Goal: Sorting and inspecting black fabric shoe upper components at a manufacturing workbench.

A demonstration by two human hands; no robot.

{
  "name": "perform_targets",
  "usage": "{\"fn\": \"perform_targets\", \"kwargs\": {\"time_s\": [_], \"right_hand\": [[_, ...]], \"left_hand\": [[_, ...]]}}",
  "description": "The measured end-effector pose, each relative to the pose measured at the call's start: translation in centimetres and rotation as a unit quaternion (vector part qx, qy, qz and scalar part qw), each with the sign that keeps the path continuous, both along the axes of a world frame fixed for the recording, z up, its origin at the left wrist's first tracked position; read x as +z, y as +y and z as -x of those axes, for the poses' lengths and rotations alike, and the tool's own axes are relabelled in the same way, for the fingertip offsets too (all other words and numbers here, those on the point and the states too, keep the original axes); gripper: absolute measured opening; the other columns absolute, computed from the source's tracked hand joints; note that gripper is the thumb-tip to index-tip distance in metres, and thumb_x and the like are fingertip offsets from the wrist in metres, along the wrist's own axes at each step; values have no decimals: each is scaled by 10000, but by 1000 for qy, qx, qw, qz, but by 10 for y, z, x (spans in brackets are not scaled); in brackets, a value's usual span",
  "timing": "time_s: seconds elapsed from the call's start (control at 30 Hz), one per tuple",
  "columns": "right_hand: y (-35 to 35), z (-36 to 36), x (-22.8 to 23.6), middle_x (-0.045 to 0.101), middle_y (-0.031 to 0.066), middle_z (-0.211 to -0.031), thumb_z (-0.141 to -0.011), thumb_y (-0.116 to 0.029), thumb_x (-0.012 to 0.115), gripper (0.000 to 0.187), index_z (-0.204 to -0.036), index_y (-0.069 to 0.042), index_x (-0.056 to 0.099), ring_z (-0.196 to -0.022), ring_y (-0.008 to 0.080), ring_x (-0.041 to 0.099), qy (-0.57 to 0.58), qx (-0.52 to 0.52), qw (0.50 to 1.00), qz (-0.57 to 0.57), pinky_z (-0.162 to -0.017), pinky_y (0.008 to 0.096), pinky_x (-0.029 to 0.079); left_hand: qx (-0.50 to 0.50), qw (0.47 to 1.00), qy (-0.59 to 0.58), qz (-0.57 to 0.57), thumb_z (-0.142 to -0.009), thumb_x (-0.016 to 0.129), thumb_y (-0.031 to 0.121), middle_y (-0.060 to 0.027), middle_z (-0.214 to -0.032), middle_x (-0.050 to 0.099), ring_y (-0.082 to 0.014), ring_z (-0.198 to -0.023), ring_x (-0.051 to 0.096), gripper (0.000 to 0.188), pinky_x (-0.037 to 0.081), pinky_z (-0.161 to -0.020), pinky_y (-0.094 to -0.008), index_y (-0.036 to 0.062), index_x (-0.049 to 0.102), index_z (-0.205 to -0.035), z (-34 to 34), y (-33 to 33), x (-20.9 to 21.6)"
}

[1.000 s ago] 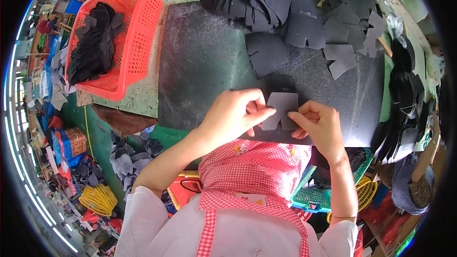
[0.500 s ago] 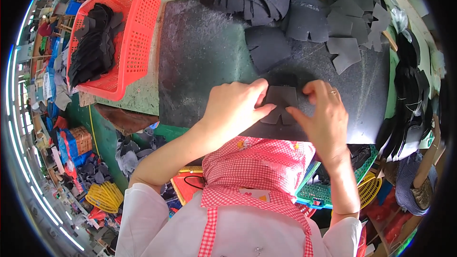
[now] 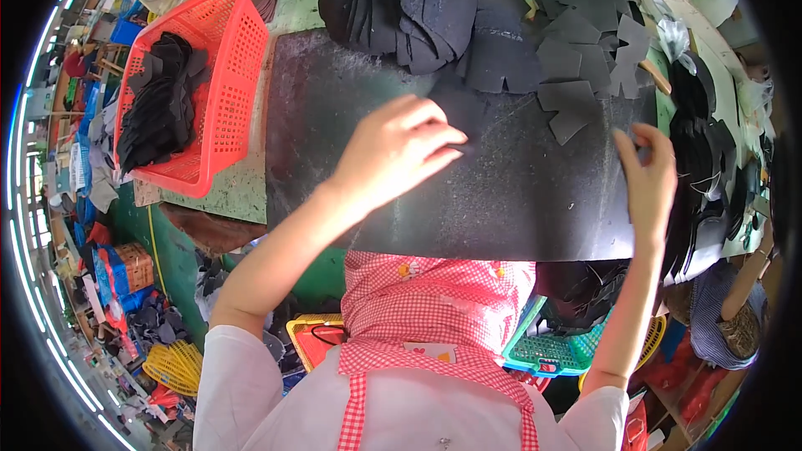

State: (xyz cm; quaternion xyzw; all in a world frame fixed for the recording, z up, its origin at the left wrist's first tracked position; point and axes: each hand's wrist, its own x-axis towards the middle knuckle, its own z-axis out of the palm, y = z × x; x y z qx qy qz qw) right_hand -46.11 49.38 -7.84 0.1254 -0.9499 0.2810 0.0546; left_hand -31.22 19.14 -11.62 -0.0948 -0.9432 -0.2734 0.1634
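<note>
My left hand (image 3: pixel 407 149) is over the middle of the dark board (image 3: pixel 468 217). Its thumb and forefinger close on the lower edge of a black cut piece (image 3: pixel 458 107), which is smeared and partly hidden behind the hand. Over by the board's right edge is my right hand (image 3: pixel 650 179), thumb and forefinger apart, with nothing seen between them. Beside it hangs a bundle of long black pieces (image 3: pixel 706 138). Grey-black notched pieces (image 3: pixel 570 108) lie loosely between the hands, toward the far side. A thick stack of black pieces (image 3: pixel 434 17) stands beyond my left hand.
A red plastic basket (image 3: pixel 230 92) holding black pieces stands at the left on the green table (image 3: pixel 288 0). Below the board at the right sits a teal basket (image 3: pixel 551 351) with dark material. Another person's arm (image 3: pixel 739 301) shows at the far right.
The small notched piece that lay between my hands is gone from there. My hands have parted: the right moved toward the bundle, the left up to the black piece. The view has shifted slightly.
</note>
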Motion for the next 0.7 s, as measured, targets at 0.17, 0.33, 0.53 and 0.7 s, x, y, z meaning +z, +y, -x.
{"fn": "perform_targets", "kwargs": {"time_s": [0.17,0.33,0.53,0.7], "right_hand": [[-36,-5,-24,607,9,-779,-845,-111,755,204,-882,18,601,-702,121,494,-103,89,978,158,-693,299,446],[-37,-21,4,720,227,-1065,-732,31,487,93,-741,-36,422,-1200,300,605,-43,120,912,389,-1103,398,386],[-75,-46,6,605,114,-863,-749,-49,601,204,-718,-61,399,-909,248,603,-185,344,845,366,-907,377,455],[-89,-42,-6,592,64,-924,-957,-177,656,204,-909,5,579,-926,195,567,-297,289,885,210,-875,293,439]], "left_hand": [[58,987,-62,-134,-897,753,157,-29,-776,620,-119,-756,620,114,530,-689,-294,66,687,-921,-5,14,-1],[227,835,-97,-492,-1055,579,193,27,-777,515,-46,-719,505,186,461,-652,-237,23,560,-983,1,-8,-1],[100,955,-20,-277,-911,725,27,-81,-1021,707,-135,-876,656,148,531,-797,-291,13,577,-918,6,25,-8],[209,862,120,-446,-950,719,102,-48,-884,678,-55,-826,613,146,486,-662,-249,57,582,-977,11,17,2]]}}
